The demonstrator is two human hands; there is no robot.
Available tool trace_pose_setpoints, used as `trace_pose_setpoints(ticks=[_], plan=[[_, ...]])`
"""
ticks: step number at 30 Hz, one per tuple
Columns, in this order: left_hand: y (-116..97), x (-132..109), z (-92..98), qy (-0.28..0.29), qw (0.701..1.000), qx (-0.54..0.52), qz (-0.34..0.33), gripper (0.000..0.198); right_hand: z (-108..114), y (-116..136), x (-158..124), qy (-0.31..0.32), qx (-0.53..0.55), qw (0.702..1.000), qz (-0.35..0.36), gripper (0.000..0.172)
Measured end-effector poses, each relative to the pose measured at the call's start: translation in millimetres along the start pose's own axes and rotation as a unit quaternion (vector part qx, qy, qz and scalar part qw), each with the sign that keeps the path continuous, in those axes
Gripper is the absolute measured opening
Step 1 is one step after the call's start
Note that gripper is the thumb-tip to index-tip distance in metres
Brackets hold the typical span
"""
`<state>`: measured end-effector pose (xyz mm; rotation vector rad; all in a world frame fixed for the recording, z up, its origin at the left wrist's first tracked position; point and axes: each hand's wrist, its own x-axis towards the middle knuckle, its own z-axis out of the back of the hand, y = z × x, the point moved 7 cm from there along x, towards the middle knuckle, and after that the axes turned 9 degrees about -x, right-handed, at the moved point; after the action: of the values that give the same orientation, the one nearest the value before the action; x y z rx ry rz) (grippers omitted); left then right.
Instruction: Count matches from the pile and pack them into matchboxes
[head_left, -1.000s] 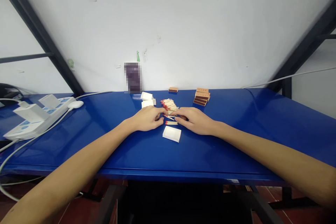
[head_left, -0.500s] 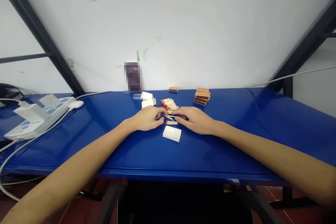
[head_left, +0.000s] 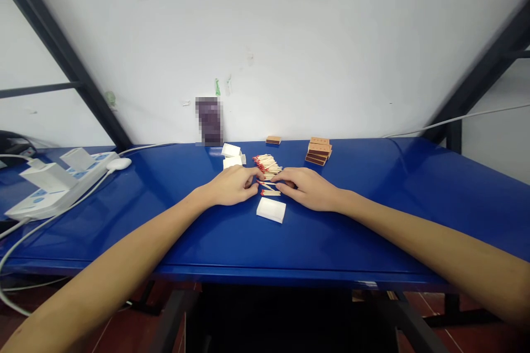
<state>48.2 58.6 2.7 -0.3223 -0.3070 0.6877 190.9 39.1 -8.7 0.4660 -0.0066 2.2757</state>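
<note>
Flanking slim wooden matches (head_left: 269, 170): left hand (head_left: 234, 185), right hand (head_left: 307, 188), both curled, grip unclear; white rectangular box (head_left: 271, 209) nearby.

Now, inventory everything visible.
match pile: one, cream-red, centre
loose matches: several, cream-red, before pile
near box: one, white, front
far boxes: two-plus, white, centre-left
matchbox: one, brown, back centre
matchbox stack: one, brown, right
pixelated patch: one, purple, back left
power strip: one, white, left
plugs: several, white, left
cables: several, white, sides
table: one, blue, centre
wall: one, white, back
bars: several, dark, sides
floor: one, red, below
left hand: one, beside matches
right hand: one, beside matches
</note>
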Motion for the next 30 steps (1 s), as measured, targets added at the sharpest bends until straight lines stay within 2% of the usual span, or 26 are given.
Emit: trace_pose_setpoints(ticks=[23,30], plan=[[-1.1,1.2,1.7,-0.001,0.999,0.031,-0.01,0.023,1.2,-1.5,-0.6,-0.002,-0.009,1.0,-0.019,0.034],[-0.2,1.4,1.4,-0.002,0.999,0.036,-0.013,0.019,-0.2,-1.9,-0.5,-0.005,0.0,1.0,-0.001,0.031]])
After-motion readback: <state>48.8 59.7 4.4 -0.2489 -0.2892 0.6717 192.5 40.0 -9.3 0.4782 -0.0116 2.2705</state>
